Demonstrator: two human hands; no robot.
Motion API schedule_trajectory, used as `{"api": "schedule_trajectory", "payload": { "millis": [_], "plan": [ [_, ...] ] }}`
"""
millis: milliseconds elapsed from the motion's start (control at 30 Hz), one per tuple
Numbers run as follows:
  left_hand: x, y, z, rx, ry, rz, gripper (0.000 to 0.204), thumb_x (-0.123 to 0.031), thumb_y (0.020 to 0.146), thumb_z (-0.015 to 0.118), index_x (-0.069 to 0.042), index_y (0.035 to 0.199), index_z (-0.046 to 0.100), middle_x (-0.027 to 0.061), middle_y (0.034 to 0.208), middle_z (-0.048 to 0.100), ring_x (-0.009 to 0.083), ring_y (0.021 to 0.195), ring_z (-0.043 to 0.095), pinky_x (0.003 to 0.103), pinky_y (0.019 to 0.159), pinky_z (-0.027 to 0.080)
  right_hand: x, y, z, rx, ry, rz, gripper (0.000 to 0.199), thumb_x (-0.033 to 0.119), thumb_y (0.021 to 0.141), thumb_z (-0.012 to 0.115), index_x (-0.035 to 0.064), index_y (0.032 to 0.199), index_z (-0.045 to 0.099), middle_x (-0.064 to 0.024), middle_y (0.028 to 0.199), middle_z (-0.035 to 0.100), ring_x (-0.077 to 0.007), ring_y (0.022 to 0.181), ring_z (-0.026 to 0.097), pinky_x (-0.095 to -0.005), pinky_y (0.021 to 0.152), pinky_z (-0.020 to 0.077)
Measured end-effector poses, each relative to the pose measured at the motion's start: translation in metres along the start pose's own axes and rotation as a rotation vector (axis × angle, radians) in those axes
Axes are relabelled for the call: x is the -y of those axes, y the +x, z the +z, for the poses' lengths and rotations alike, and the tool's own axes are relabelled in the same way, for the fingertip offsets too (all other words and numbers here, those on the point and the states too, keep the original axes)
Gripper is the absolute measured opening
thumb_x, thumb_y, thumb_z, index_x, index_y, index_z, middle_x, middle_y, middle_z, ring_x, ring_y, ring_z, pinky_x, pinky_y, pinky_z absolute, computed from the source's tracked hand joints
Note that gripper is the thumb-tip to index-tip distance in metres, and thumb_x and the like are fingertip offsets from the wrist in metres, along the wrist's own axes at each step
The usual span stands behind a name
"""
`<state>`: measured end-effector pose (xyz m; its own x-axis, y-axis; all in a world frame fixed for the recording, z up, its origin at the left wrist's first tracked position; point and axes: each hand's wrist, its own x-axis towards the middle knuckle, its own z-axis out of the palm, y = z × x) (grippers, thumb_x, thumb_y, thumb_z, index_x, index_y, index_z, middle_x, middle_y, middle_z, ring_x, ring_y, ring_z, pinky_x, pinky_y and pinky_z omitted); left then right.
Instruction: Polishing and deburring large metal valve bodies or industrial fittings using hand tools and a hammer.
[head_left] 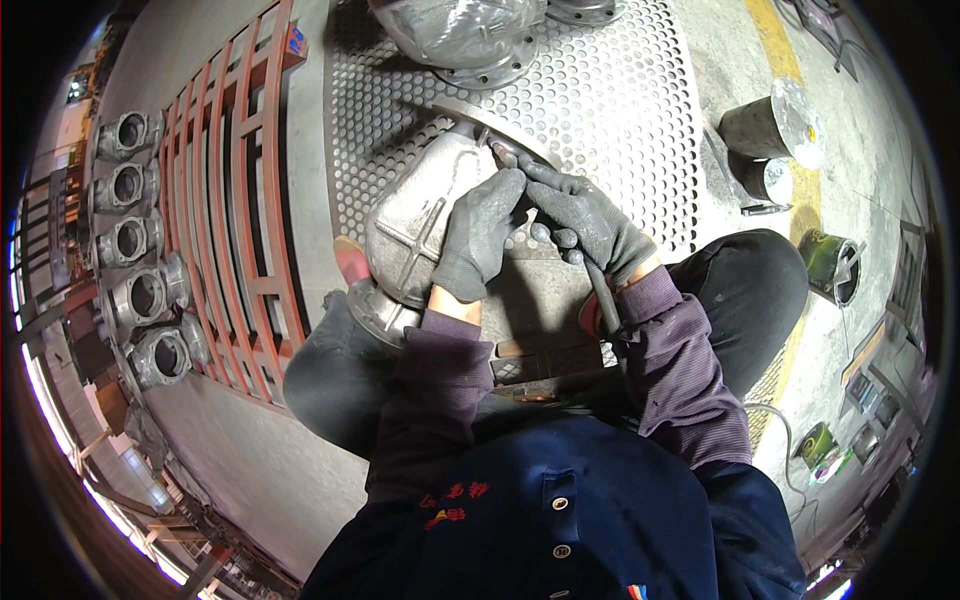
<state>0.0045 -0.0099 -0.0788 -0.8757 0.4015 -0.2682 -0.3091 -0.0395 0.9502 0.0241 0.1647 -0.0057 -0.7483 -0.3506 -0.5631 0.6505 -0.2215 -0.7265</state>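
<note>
We see a silver metal casting [405, 220] between the person's legs, over the near part of a perforated plate [640, 140], its upper flange [465, 110] facing away from the body and its lower flange [375, 310] by the left knee. The gloved right hand [588, 215] curls its fingers around a dark hose [603, 300], which runs back toward the lap. Ahead of the hands, a slender tip [498, 152] shows near the upper flange; the hands cover whatever joins it to the hose. The gloved left hand [476, 232] lies along the casting's right side, fingers bent together and meeting the right hand; we cannot tell whether it pinches anything. The near trouser leg [345, 365] hides part of the lower flange, and shadow obscures the space beneath the wrists. A second casting [460, 35] is cut off by the upper edge.

As for edges and room, we find the widest stretch of plate right of the hands, reaching its curved right border; beyond stands a grey can [750, 130]. Ahead, the second casting leaves only a narrow gap before the upper flange. On the left, a reddish shoe [351, 262] sits just beside the casting, and a floor strip [308, 150] separates the plate from a red rack [215, 170].
</note>
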Motion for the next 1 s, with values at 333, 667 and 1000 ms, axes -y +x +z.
{"api": "schedule_trajectory", "payload": {
  "millis": [333, 667, 1000],
  "plan": [
    [-0.013, -0.005, 0.005, -0.021, -0.034, -0.062, 0.02, -0.012, 0.097, 0.046, 0.002, 0.11, 0.053, 0.0089, 0.106, 0.055, 0.0167, 0.102, 0.055, 0.03, 0.092, 0.046, 0.004, -0.002, 0.003, -0.038, -0.023, 0.008, 0.044, 0.029, 0.094, 0.05, 0.0081, 0.134, 0.048, 0.0055, 0.066, 0.053, -0.0003, 0.042, 0.041, -0.0179, 0.034, 0.0331],
    [0.001, -0.001, 0.004, -0.005, -0.169, -0.005, 0.028, -0.014, 0.098, 0.045, 0.002, 0.12, 0.05, 0.0098, 0.112, 0.055, 0.0176, 0.106, 0.054, 0.031, 0.093, 0.047, 0.002, 0.003, 0.003, -0.039, -0.025, -0.006, 0.043, 0.03, 0.095, 0.049, 0.009, 0.133, 0.048, 0.0052, 0.063, 0.053, -0.0008, 0.039, 0.038, -0.0174, 0.033, 0.0315],
    [0.006, 0.001, 0.009, -0.08, -0.181, -0.021, 0.029, -0.02, 0.099, 0.044, 0.001, 0.118, 0.052, 0.01, 0.112, 0.056, 0.0192, 0.104, 0.056, 0.033, 0.09, 0.049, 0.006, -0.003, 0.006, -0.033, -0.06, -0.003, 0.042, 0.03, 0.095, 0.049, 0.0086, 0.131, 0.051, 0.0062, 0.061, 0.052, -0.0008, 0.04, 0.039, -0.0177, 0.034, 0.031]
  ]
}}
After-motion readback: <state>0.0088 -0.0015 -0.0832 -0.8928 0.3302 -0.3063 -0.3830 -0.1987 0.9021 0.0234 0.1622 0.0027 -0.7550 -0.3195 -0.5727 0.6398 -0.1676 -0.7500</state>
